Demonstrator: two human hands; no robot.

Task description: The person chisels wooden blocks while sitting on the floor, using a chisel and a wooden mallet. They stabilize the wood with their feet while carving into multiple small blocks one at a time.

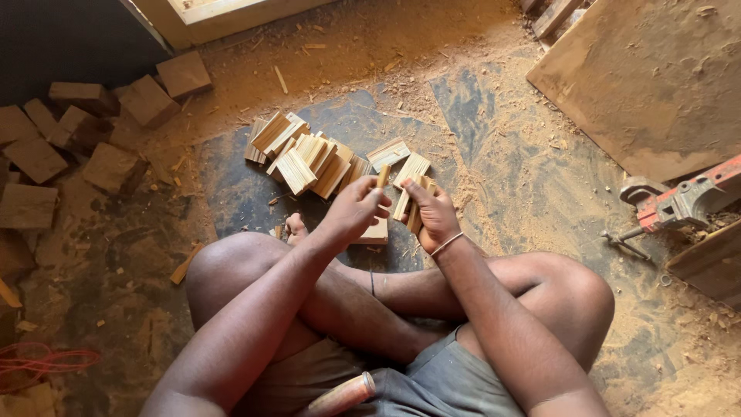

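Thin wood slat (383,176): pale, pinched upright at the left hand's fingertips, just above a small flat block (375,232) on the floor.
Bundle of slats (413,202): several pale strips gripped together in the right hand, ends fanned upward.
Left hand (353,210): closed narrowly on the single slat.
Right hand (434,215): wrapped around the bundle; a thin bangle sits on the wrist.
Doing it well: I judge it pays to square the slat's ends to the bundle before adding it, and to keep the right grip firm so nothing slides.
Slat pile (309,158): loose heap just beyond the hands.
Floor (494,154): sawdust-covered.
Dark wood blocks (77,139): scattered at left.
Red clamp (679,202): at right, well apart.
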